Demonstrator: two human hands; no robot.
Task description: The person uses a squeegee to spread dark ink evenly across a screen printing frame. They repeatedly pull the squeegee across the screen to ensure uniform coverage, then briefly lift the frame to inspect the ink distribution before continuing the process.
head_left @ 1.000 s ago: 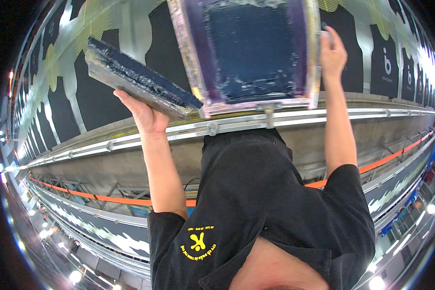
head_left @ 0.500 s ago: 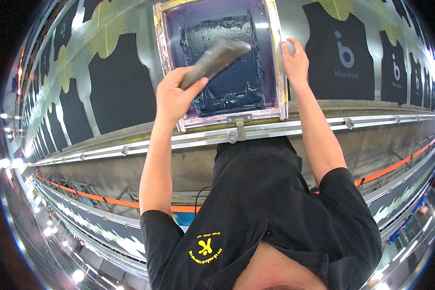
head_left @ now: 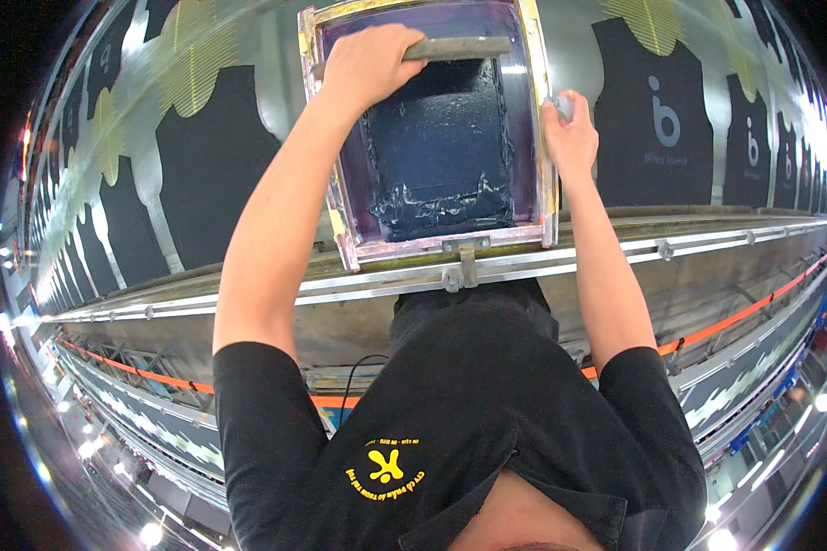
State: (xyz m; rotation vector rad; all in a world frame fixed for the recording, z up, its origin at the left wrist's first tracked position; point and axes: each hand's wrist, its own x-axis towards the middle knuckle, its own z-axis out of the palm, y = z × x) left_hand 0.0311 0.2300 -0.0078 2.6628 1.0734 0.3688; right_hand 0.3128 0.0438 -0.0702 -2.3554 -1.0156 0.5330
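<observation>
My left hand (head_left: 369,66) reaches to the far part of a printing screen and is wrapped round a squeegee (head_left: 464,49). The squeegee lies crosswise over the screen, at the far edge of a dark ink patch (head_left: 441,129). Around the ink stands the screen's frame (head_left: 544,147), its rim pale and stained. At its right side my right hand (head_left: 572,140) is closed on a small grey knob (head_left: 562,108); whether the knob is fixed to the frame cannot be made out. The squeegee's blade edge is hidden.
Black fabric pieces lie along the long table on both sides, one at the left (head_left: 216,156) and a printed one at the right (head_left: 657,129). A metal rail (head_left: 616,252) with a bracket (head_left: 469,266) runs along the near edge. Another long table lies behind me.
My left hand has moved away from me with the squeegee, which has turned from slanted to crosswise at the screen's far part. The right hand stays at the frame's right side.
</observation>
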